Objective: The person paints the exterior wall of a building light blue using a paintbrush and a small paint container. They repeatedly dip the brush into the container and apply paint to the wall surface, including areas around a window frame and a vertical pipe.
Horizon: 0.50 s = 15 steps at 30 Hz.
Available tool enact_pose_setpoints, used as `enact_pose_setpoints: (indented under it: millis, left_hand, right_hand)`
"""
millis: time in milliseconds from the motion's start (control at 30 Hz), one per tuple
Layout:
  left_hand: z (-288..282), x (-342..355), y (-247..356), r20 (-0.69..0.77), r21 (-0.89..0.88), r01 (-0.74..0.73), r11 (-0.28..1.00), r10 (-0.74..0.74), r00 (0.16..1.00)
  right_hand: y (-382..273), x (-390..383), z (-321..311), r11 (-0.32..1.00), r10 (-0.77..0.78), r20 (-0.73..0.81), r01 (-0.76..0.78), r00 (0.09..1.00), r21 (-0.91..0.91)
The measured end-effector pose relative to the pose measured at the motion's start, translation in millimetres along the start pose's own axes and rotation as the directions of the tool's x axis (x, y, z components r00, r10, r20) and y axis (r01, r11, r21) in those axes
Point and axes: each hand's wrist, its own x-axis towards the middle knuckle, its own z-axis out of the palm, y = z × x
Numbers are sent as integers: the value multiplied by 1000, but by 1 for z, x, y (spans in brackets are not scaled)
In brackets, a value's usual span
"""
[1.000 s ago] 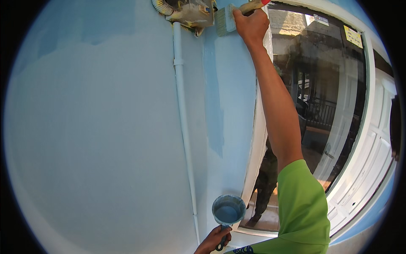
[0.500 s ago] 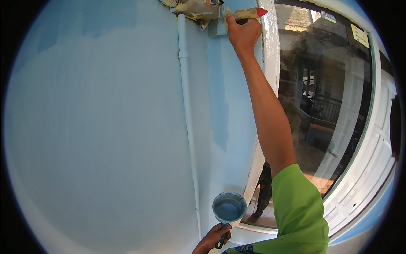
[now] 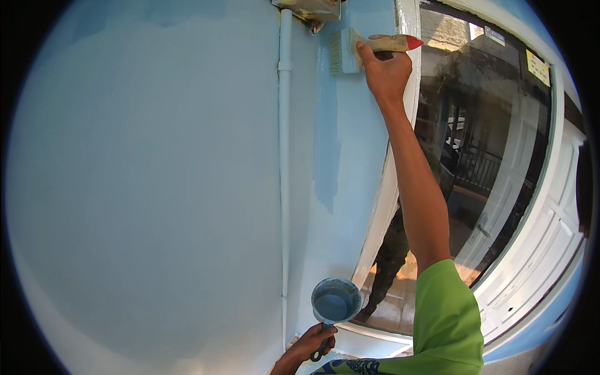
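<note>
High on the wall, my right hand (image 3: 389,74) is closed round a wide paintbrush (image 3: 347,52) with a pale wooden handle tipped red. Its bristles point left and lie against the light blue wall (image 3: 187,156), in the strip between pipe and window frame. A darker, fresh-looking blue streak (image 3: 325,150) runs down the wall below the brush. Low in the view, my left hand (image 3: 316,343) grips the handle of a small dark dipper (image 3: 336,301), which holds blue paint. The dipper hangs level, a little apart from the wall.
A thin blue-painted pipe (image 3: 285,156) runs down the wall to a paint-stained box (image 3: 309,9) at the top. To the right stand a white window frame (image 3: 386,194), dark reflecting glass (image 3: 487,150) and a white panelled door (image 3: 550,231).
The brush in my right hand has come down from beside the box, and more of its bristles show. The view has shifted slightly; my left hand still holds the dipper.
</note>
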Motion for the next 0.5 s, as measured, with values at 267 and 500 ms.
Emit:
enact_pose_setpoints:
  millis: [267,500]
  left_hand:
    - [-12,5,0,34,35,64,997,-66,997]
    - [-19,-5,6,64,20,44,999,-46,997]
  right_hand:
    - [-6,-48,20,982,-10,155,39,988,-184]
    - [-32,-156,-43,944,329,449,-290,831,-155]
